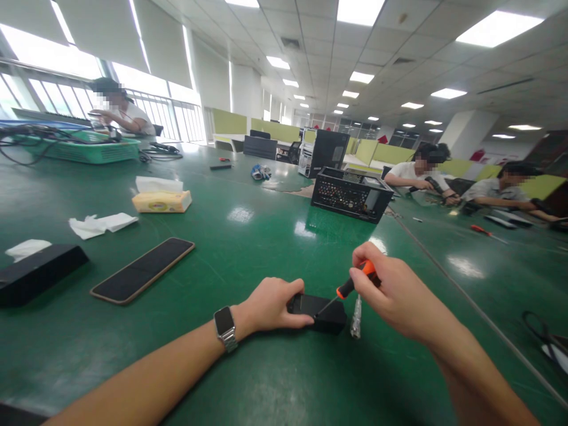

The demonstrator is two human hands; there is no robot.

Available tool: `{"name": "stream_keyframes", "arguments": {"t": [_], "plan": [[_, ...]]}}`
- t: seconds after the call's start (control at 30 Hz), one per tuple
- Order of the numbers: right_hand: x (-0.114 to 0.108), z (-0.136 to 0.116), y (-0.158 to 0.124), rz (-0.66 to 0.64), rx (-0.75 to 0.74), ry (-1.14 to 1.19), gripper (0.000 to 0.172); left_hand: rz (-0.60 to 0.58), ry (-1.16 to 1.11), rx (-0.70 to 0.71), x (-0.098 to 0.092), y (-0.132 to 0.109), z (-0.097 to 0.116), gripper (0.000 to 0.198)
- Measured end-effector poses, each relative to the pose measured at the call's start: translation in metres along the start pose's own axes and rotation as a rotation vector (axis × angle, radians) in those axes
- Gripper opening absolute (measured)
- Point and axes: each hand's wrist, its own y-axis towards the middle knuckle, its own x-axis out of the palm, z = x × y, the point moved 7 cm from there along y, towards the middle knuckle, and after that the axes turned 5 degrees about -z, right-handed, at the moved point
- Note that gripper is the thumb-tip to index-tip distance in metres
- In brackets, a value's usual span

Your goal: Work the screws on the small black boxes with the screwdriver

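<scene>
My left hand [277, 305] grips the left end of a small black box-shaped device [331, 316] lying on the green table [213, 367]. Closed around the handle of an orange and black screwdriver [346, 288], my right hand [390, 290] is just above and to the right of the device. The screwdriver slants down to the left, and its tip meets the top face of the device near my left thumb. Beneath my right hand lies a clear-handled tool [356, 319], partly hidden by that hand.
To the left lie a phone [144, 269], a tissue pack [162, 200], a crumpled tissue [103, 224] and a long black object [42, 272]. Farther off are a green basket [93, 152], a black computer case [350, 194] and another screwdriver [481, 230]. Several people sit around the tables.
</scene>
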Motion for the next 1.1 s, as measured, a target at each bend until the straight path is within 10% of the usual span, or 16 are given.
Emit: {"name": "stream_keyframes", "arguments": {"t": [0.47,0.87,1.1], "plan": [[0.001,-0.004,-0.003,0.112,0.073,-0.107,0.032,-0.025,-0.029,0.002,0.000,0.001,0.001,0.043],[0.004,-0.007,0.005,0.069,-0.007,0.009,0.008,-0.030,-0.014,-0.006,0.000,0.000,0.001,0.046],[-0.006,0.007,-0.004,0.062,0.199,-0.335,0.018,-0.039,-0.003,-0.002,-0.001,0.001,0.002,0.046]]}}
